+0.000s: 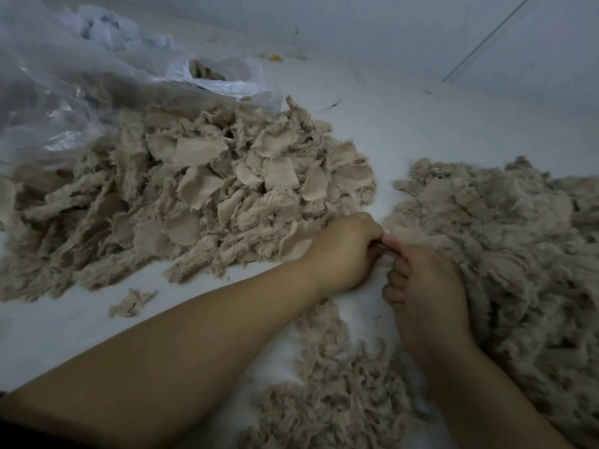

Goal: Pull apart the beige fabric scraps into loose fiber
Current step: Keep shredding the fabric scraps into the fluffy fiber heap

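Both hands [382, 254] pinch scrap [384, 249] between them.

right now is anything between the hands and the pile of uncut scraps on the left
Nothing visible: the left hand already lies against the scrap pile, and the right hand meets it, both pinching one small piece.
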The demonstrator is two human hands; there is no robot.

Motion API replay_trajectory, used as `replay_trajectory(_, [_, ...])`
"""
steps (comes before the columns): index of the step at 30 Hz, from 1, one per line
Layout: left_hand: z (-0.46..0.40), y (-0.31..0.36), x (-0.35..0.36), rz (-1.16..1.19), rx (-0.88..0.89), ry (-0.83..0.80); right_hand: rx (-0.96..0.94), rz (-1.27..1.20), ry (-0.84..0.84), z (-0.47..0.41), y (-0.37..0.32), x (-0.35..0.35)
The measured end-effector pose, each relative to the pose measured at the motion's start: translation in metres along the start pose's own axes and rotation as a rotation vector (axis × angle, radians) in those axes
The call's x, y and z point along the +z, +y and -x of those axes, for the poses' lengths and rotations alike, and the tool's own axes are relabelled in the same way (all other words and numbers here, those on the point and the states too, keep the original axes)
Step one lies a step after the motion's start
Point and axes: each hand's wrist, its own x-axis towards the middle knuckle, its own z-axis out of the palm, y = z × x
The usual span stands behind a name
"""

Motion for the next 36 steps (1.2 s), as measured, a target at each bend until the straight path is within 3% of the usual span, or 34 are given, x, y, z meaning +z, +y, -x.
replay_trajectory(5, [0.034,-0.015,-0.012,0.124,0.005,0.156,0.093,0.05,-0.019,-0.007,0.0,-0.003])
replay_trajectory(10, [0.077,-0.007,-0.017,0.113,0.048,0.094,0.094,0.072,-0.036,-0.005,-0.001,0.001])
replay_trajectory(18, [0.107,0.0,-0.024,0.202,-0.099,0.052,0.079,0.041,-0.035,-0.007,0.0,-0.002])
replay_trajectory(22, [0.083,0.0,-0.029,0.395,-0.336,0.136,0.033,0.176,-0.083,-0.005,0.001,0.0])
replay_trajectory(27, [0.061,0.001,-0.026,0.614,-0.416,0.185,-0.119,0.36,-0.373,0.006,0.002,0.001])
replay_trajectory(31, [0.06,-0.001,-0.026,0.837,-0.479,0.219,-0.083,0.375,-0.229,-0.001,0.005,-0.004])
replay_trajectory(36, [0.064,-0.009,-0.026,0.961,-0.486,0.275,-0.095,0.267,-0.235,0.001,0.007,-0.001])
